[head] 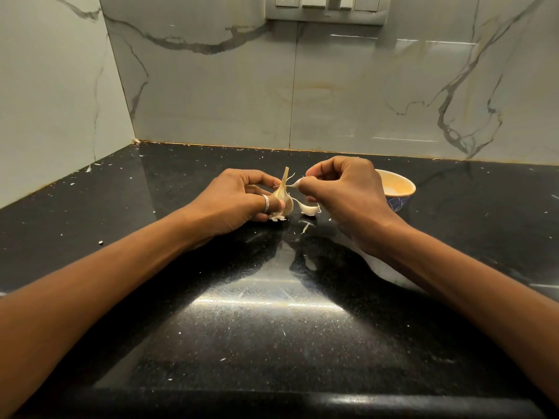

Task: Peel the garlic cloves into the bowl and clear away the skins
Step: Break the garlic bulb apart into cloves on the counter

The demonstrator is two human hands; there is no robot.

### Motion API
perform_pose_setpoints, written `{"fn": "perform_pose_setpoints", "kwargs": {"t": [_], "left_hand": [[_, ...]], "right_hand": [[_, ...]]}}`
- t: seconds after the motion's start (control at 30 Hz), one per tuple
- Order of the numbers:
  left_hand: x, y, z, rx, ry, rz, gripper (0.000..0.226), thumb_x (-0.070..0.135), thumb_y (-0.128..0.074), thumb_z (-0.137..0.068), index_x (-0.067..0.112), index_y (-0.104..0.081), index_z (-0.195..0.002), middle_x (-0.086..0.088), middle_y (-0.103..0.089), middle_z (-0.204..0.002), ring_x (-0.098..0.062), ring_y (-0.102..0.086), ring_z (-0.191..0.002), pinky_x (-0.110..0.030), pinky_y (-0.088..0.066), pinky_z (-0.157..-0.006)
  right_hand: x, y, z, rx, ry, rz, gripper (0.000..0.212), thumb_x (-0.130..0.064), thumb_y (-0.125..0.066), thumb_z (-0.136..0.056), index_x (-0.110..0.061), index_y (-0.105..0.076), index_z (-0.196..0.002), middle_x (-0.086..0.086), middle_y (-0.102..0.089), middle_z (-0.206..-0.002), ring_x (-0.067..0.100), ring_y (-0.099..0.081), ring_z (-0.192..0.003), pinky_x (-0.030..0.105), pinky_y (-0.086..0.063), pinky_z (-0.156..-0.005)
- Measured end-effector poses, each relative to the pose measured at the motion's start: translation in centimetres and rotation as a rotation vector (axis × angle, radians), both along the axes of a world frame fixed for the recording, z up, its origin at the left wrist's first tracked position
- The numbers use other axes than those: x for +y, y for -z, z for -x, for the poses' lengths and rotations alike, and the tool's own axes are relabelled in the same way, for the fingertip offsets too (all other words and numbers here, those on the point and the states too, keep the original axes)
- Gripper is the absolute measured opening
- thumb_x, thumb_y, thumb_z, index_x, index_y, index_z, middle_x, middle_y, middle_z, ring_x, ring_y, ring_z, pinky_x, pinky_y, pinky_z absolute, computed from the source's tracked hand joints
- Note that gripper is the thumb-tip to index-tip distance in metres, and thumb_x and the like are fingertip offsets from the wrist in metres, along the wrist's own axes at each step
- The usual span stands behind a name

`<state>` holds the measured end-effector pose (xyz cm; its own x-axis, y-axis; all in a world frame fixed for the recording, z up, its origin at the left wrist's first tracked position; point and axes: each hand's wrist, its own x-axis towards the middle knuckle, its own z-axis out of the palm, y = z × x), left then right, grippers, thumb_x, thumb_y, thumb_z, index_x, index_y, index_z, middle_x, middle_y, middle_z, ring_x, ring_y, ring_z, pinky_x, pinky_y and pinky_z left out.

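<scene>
Gripping garlic (283,197) in curled left hand (233,202), stalk up; pinching clove (296,183) in right hand (344,192), near bowl (406,183).

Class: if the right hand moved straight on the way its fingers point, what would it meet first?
The right hand, pinching a garlic clove, points leftward at the garlic bulb held by the left hand. It would likely meet that bulb first; depth is hard to judge.

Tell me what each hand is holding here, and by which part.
The left hand grips the garlic bulb around its lower body. The right hand pinches a clove by the end away from the bulb.
</scene>
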<state>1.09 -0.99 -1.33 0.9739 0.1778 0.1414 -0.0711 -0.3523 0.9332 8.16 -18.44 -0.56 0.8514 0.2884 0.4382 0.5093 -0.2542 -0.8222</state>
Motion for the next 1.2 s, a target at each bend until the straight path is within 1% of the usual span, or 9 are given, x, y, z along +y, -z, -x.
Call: {"fn": "perform_pose_setpoints", "kwargs": {"t": [0.1,0.27,0.47,0.6,0.73,0.8,0.97,1.07,1.2], "left_hand": [[0.0,0.0,-0.1,0.003,-0.017,0.008,0.027,0.006,-0.075,-0.087,0.016,-0.07,-0.112,-0.002,-0.078,-0.093,-0.01,-0.074,-0.085,-0.02,-0.056,-0.071],[-0.1,0.1,-0.2,-0.003,-0.041,0.043,0.025,0.003,-0.074,-0.087,0.01,-0.07,-0.111,-0.004,-0.078,-0.098,-0.014,-0.075,-0.091,-0.022,-0.06,-0.075],[-0.1,0.1,-0.3,-0.011,-0.048,0.095,0.024,-0.001,-0.072,-0.088,0.007,-0.068,-0.111,-0.004,-0.078,-0.097,-0.008,-0.073,-0.082,-0.017,-0.056,-0.067],[-0.2,0.1,-0.3,-0.011,-0.073,0.113,0.028,-0.001,-0.071,-0.089,0.008,-0.065,-0.114,-0.01,-0.075,-0.105,-0.012,-0.074,-0.086,-0.019,-0.059,-0.07],[-0.2,0.1,-0.4,-0.019,-0.088,0.131,0.023,-0.002,-0.069,-0.09,0.016,-0.065,-0.104,-0.009,-0.074,-0.107,-0.018,-0.073,-0.097,-0.025,-0.062,-0.078],[-0.2,0.1,-0.4,-0.024,-0.094,0.137,0.023,-0.001,-0.068,-0.091,0.019,-0.065,-0.101,-0.008,-0.074,-0.106,-0.017,-0.073,-0.097,-0.026,-0.061,-0.079],[-0.1,0.1,-0.5,-0.053,-0.107,0.186,0.023,0.001,-0.068,-0.092,0.016,-0.064,-0.108,-0.002,-0.076,-0.102,-0.012,-0.074,-0.091,-0.024,-0.061,-0.076],[0.1,0.0,-0.5,-0.051,-0.11,0.194,0.03,0.003,-0.069,-0.092,0.013,-0.062,-0.119,-0.003,-0.075,-0.108,-0.015,-0.073,-0.099,-0.028,-0.061,-0.079],[-0.1,-0.2,-0.4,-0.053,-0.082,0.187,0.027,0.002,-0.067,-0.092,0.018,-0.062,-0.113,-0.003,-0.074,-0.11,-0.013,-0.072,-0.098,-0.028,-0.062,-0.076]], "right_hand": [[0.0,-0.1,-0.1,-0.001,0.012,-0.023,0.012,-0.023,-0.082,-0.074,-0.019,-0.074,-0.08,0.0,-0.074,-0.075,0.022,-0.073,-0.078,0.048,-0.061,-0.077],[-0.2,-0.3,-0.3,-0.022,0.034,-0.06,0.014,-0.028,-0.08,-0.072,-0.021,-0.074,-0.082,-0.001,-0.075,-0.076,0.02,-0.074,-0.079,0.048,-0.061,-0.079],[-0.2,-0.4,-0.6,-0.012,0.061,-0.088,0.019,-0.033,-0.077,-0.068,-0.021,-0.072,-0.082,-0.001,-0.075,-0.078,0.021,-0.073,-0.081,0.05,-0.06,-0.081],[0.0,0.2,-0.6,-0.011,0.032,0.008,0.014,-0.028,-0.08,-0.072,-0.02,-0.072,-0.08,-0.001,-0.074,-0.074,0.02,-0.071,-0.077,0.048,-0.059,-0.079],[0.0,0.5,-0.4,-0.129,0.051,0.168,0.012,-0.028,-0.08,-0.078,-0.019,-0.072,-0.082,-0.006,-0.071,-0.074,0.012,-0.068,-0.074,0.037,-0.058,-0.077],[0.1,0.5,-0.3,-0.185,0.056,0.227,0.012,-0.027,-0.079,-0.078,-0.018,-0.072,-0.082,-0.008,-0.07,-0.075,0.01,-0.067,-0.075,0.035,-0.057,-0.076],[0.1,0.6,-0.3,-0.23,0.053,0.302,0.012,-0.026,-0.079,-0.078,-0.018,-0.073,-0.084,-0.008,-0.07,-0.077,0.01,-0.067,-0.077,0.034,-0.056,-0.077],[0.1,0.7,-0.4,-0.236,0.049,0.33,0.013,-0.026,-0.079,-0.078,-0.018,-0.072,-0.085,-0.008,-0.069,-0.078,0.009,-0.066,-0.078,0.033,-0.056,-0.077],[0.1,0.9,-0.4,-0.241,0.026,0.362,0.014,-0.027,-0.079,-0.079,-0.017,-0.073,-0.088,-0.007,-0.07,-0.079,0.01,-0.066,-0.078,0.036,-0.057,-0.078]]}}
